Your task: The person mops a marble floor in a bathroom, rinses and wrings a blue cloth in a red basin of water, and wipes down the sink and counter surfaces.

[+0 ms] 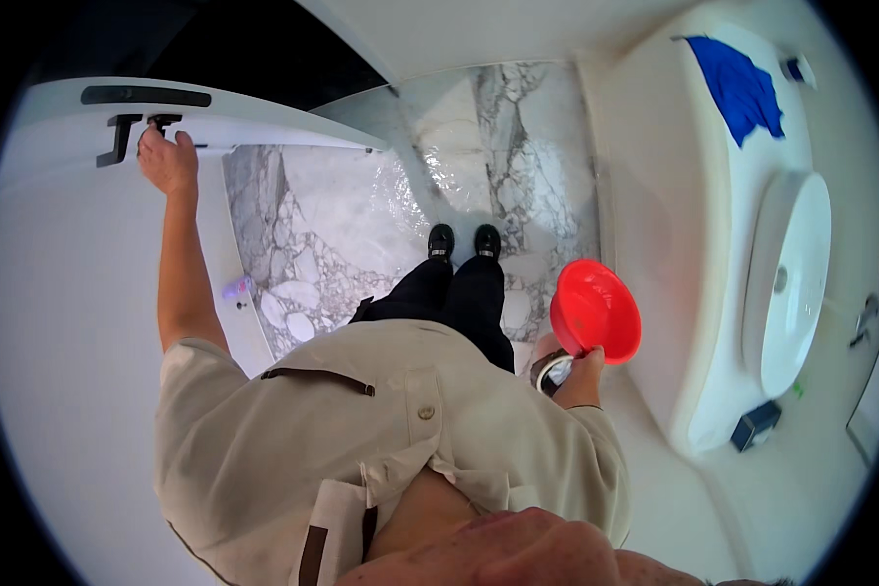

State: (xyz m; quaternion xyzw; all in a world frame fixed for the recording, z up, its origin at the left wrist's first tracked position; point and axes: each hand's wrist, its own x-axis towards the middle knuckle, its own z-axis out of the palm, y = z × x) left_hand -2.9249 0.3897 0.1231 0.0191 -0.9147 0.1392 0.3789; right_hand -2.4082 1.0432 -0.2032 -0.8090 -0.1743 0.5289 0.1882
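Observation:
At the upper left, my left hand (168,157) reaches to a white door (278,121). Its fingers are at a small black door fitting (165,119); the thumb stands apart, and how firmly the fingers hold it is unclear. Beside that hand juts a black lever handle (121,139), and a black lock plate (146,95) is set in the door. On the right, my right hand (586,377) grips the near rim of a red plastic basin (601,311). The basin is tilted, its inside showing. Next to my right wrist is a partly hidden object with a white curved rim (549,372).
A white washbasin (784,286) sits on a white counter (725,242) at right, with a blue cloth (740,88) draped over the counter and a dark box (756,426) near the washbasin. A chrome tap (864,319) is beyond. The marble-patterned floor (439,161) looks wet and shiny.

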